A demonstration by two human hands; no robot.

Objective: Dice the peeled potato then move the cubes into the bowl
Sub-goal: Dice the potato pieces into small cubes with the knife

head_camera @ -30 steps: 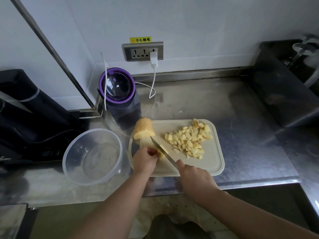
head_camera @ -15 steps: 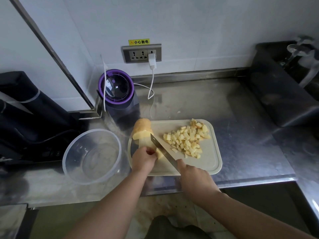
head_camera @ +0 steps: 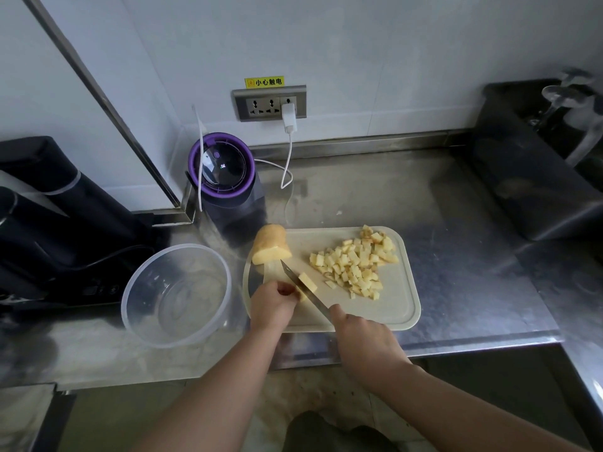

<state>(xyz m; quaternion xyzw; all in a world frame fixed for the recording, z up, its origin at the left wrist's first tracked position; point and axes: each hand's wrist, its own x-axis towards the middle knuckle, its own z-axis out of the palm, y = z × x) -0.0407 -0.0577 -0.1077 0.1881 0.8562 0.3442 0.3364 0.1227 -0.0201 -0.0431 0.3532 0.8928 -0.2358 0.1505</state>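
**Dicing the potato, head view.** The left hand [head_camera: 273,303] curls its fingers over a pale potato strip [head_camera: 271,273] and pins it to the cutting board [head_camera: 393,308], with its knuckles just beside the flat of the blade. The right hand [head_camera: 367,342], nearer the body and to the right of the left, is closed round the handle of the knife [head_camera: 301,288]; the fist hides the handle. The blade runs diagonally away from the right hand, tip pointing past the left knuckles. A cut piece [head_camera: 308,282] lies touching the blade's right face. The uncut potato block [head_camera: 270,244] stands beyond the left hand, and the heap of cubes [head_camera: 355,264] lies beyond the right hand, apart from the blade. The bowl [head_camera: 130,288] sits just left of the left hand, off the board, with no cubes visible in it. Both forearms reach in from the near edge and converge on the strip. The step is judged best done with fingertips tucked behind the knuckles, the blade dropped straight down at the spacing of the existing cubes, and the left hand stepped back after each cut. The shortening, wet strip probably raises the risk of a slip.
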